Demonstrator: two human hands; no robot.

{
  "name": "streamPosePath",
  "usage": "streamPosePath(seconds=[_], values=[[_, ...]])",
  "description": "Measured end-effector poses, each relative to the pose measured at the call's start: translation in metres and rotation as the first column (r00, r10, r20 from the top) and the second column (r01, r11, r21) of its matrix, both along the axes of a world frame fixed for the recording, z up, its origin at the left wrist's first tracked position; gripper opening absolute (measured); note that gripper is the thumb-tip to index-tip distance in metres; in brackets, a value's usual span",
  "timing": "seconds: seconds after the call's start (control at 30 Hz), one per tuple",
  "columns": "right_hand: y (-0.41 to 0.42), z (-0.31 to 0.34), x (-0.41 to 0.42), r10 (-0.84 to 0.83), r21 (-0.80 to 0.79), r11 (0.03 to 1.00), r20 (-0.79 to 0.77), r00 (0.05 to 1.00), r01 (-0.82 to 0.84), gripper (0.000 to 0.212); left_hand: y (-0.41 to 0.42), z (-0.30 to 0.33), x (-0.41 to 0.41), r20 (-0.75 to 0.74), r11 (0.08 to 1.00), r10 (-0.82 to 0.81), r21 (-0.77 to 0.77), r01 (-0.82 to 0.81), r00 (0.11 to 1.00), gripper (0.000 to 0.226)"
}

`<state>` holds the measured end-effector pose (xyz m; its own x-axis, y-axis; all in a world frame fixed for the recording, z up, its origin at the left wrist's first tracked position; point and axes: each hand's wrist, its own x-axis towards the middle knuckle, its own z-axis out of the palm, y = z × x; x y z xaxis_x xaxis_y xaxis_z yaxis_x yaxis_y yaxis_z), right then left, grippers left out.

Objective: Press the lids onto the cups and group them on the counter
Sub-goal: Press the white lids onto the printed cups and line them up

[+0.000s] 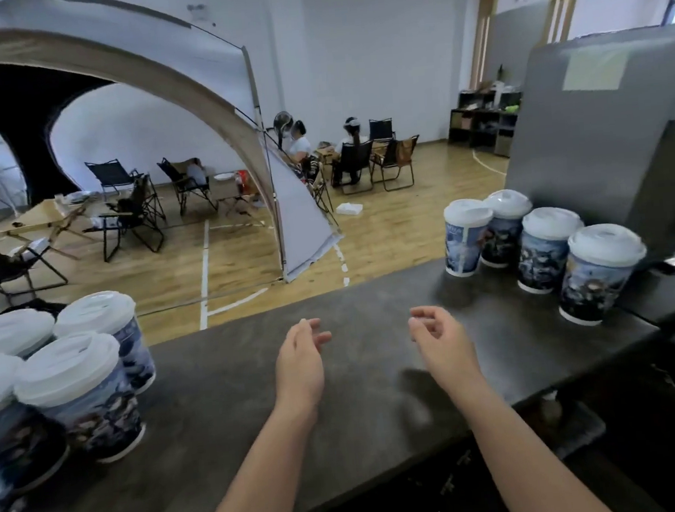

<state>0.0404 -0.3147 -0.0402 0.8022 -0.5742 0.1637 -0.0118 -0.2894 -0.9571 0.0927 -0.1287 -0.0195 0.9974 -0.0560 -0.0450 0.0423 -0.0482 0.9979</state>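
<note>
1. Cups are seen lidded in two clusters on the table (362,376): left cluster (69,381) and right row (539,246).
2. Grouping is judged the step in hand; the clusters would be brought together next.
3. Left hand (300,365) and right hand (437,341) are held empty, fingers loosely curled.

Bare counter (225,388) mid-span, lidded cups (73,385) crowding left, cup row (543,250) right

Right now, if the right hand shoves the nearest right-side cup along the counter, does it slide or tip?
Nearest right cup: tall, narrow base, wider lid, so a high push probably tips it; push low. Paper-looking wall likely dents under a hard squeeze. Whether it is full cannot be seen, so weight is unknown.
</note>
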Motion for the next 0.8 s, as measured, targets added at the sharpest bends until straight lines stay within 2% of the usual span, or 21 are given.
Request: streamPosePath(seconds=[0.13, 0.33, 0.5, 0.67, 0.8], values=[[-0.064, 0.006, 0.0, -0.152, 0.061, 0.987, 0.038, 0.988, 0.149, 0.019, -0.077, 0.005, 0.02, 0.009, 0.981, -0.188, 0.046, 0.187, 0.982, 0.038], [-0.137, 0.024, 0.037, -0.183, 0.105, 0.978, 0.014, 0.983, 0.181, 0.039, -0.191, 0.037, 0.058, 0.049, 0.918, -0.389, 0.109, 0.382, 0.92, 0.032], [-0.175, 0.041, 0.078, -0.203, 0.094, 0.976, 0.061, 0.977, 0.197, 0.05, -0.259, 0.061, 0.091, 0.103, 0.931, -0.365, 0.058, 0.361, 0.925, 0.027], [-0.19, 0.043, 0.108, -0.186, 0.151, 0.974, 0.088, 0.979, 0.171, 0.054, -0.285, 0.063, 0.121, 0.073, 0.967, -0.249, -0.035, 0.252, 0.966, 0.051], [-0.186, 0.036, 0.118, -0.142, 0.161, 0.979, 0.107, 0.984, 0.124, 0.049, -0.289, 0.062, 0.121, -0.044, 0.917, -0.388, -0.121, 0.381, 0.92, 0.046]])
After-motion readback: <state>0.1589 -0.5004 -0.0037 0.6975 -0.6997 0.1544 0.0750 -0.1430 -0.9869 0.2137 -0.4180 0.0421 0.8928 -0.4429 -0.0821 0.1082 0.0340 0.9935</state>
